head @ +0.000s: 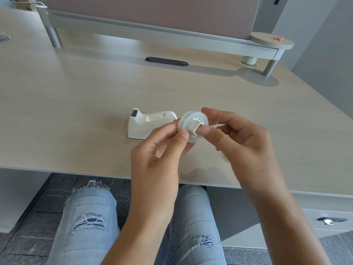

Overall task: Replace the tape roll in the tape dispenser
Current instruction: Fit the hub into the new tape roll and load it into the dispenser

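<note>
A white tape dispenser stands on the pale wooden desk, its cutter end to the left and its roll cradle bare. Just above the desk, to the dispenser's right, a clear tape roll with a white hub through its middle is held between both hands. My left hand pinches the roll's lower left rim. My right hand grips the hub's square end between thumb and fingers, with the index finger over the roll's top.
A raised shelf on metal legs runs along the desk's back, with a round end plate at the right. A small white roll sits under it. A dark cable slot lies mid-desk. My knees are below the front edge.
</note>
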The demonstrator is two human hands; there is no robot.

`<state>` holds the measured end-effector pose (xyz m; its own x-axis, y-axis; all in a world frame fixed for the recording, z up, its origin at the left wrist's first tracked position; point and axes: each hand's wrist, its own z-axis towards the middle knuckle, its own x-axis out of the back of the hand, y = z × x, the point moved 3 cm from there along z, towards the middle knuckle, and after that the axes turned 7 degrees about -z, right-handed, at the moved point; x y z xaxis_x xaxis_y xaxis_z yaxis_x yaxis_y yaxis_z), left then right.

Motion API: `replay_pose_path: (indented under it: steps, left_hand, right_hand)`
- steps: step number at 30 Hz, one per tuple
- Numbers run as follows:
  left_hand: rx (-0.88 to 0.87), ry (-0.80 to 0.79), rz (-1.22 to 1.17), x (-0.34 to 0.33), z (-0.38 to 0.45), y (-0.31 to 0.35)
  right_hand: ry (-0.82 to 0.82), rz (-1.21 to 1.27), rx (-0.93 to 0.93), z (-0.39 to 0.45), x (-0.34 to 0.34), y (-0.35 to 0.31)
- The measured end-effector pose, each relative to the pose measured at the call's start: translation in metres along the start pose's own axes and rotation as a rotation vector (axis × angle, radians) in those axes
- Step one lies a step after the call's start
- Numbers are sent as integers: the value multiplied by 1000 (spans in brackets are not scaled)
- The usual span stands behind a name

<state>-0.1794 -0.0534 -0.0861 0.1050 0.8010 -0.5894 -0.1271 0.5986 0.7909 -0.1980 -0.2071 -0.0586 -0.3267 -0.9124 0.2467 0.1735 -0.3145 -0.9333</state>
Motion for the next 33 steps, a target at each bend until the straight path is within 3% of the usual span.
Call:
replay_pose_path:
  steps: [8,33]
  left_hand:
    - [15,-78,75,1,-2,3]
    - [-1,-21,202,6,-2,4]
  right_hand:
    - [-183,235,-71,1,1,-1]
    - [-4,221,-100,-6,-8,2]
